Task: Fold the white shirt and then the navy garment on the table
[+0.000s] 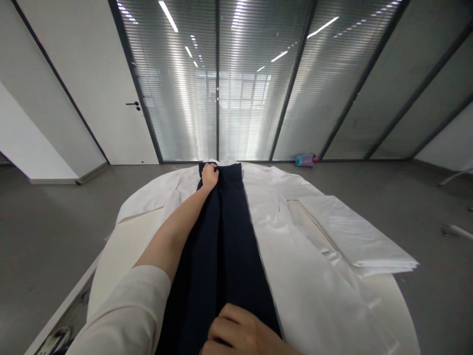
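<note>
A pair of dark navy trousers (236,231) lies lengthwise over a white cloth, the waistband at the far end and the legs running towards me. My left hand (210,176) reaches out to the waistband, its fingers closed on the fabric there. Close to me, at the bottom of the view, my right hand (246,330) rests over the trouser legs with its fingers curled in and pinching the cloth; its fingertips are mostly hidden. The lower ends of the legs fall outside the view.
The white cloth (273,197) covers much of a rounded cream table (121,246). A folded white sheet (354,231) overhangs the table's right side. Beyond are grey floor, a glass wall with blinds (244,108), and a blue and red bundle (306,159). A chair leg (458,230) shows at right.
</note>
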`<state>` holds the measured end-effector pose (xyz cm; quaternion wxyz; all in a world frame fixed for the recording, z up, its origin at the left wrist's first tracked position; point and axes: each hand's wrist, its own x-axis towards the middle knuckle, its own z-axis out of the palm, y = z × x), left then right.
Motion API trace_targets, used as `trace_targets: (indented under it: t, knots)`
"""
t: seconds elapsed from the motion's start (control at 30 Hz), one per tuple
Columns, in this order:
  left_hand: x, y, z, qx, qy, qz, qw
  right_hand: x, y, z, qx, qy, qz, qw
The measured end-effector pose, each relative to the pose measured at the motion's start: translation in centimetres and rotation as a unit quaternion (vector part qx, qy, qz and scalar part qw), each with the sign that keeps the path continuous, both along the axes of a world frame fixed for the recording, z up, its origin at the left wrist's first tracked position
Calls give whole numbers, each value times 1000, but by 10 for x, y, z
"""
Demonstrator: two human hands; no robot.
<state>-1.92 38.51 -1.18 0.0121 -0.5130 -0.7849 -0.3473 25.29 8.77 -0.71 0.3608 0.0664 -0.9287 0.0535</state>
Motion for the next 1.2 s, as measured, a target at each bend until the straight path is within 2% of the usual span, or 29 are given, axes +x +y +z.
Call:
trace_targets:
  t: [0.1, 0.17, 0.27, 0.33, 0.4, 0.5, 0.6, 0.7, 0.77, 0.87, 1.0, 1.07, 1.13, 1.17, 1.2]
  knots:
    - [5, 1, -2, -27, 7, -15, 999, 2, 1, -8, -3, -38, -7, 999]
    - [8, 0, -1, -48, 10, -30, 998, 3, 1, -19, -1, -78, 15, 997]
    - [10, -10, 12, -55, 20, -55, 997, 4, 1, -29, -11, -106, 35, 994]
    - [12, -29, 23, -43, 33, -80, 995, 4, 1, -25, -21, -115, 9, 993]
    - [17, -61, 28, -19, 50, -122, 991, 8, 3, -14, -16, -141, -8, 990]
    - [33, -127, 20, 7, 76, -230, 970, 18, 7, 7, 6, -212, 35, 977]
    - [54, -185, 3, -78, 110, -356, 925, 31, 7, 30, -21, -258, 87, 962]
    - [69, -213, -4, -162, 162, -410, 883, 45, 3, 52, -76, -261, 78, 959]
    - [76, -224, -2, -184, 179, -401, 879, 57, 5, 61, -83, -245, 47, 965]
    - [87, -259, 6, -169, 180, -432, 868, 79, 16, 57, -38, -194, -30, 980]
    - [112, -350, 20, -143, 173, -556, 800, 106, 35, 34, 15, -185, -116, 976]
    - [123, -394, 32, -145, 168, -594, 773, 114, 38, 27, 0, -217, -116, 969]
    - [125, -426, 47, -149, 173, -636, 737, 118, 35, 27, -24, -243, -98, 965]
    - [121, -437, 53, -147, 176, -645, 729, 120, 32, 29, -33, -249, -88, 964]
    - [114, -445, 57, -140, 180, -638, 735, 123, 29, 31, -42, -254, -82, 963]
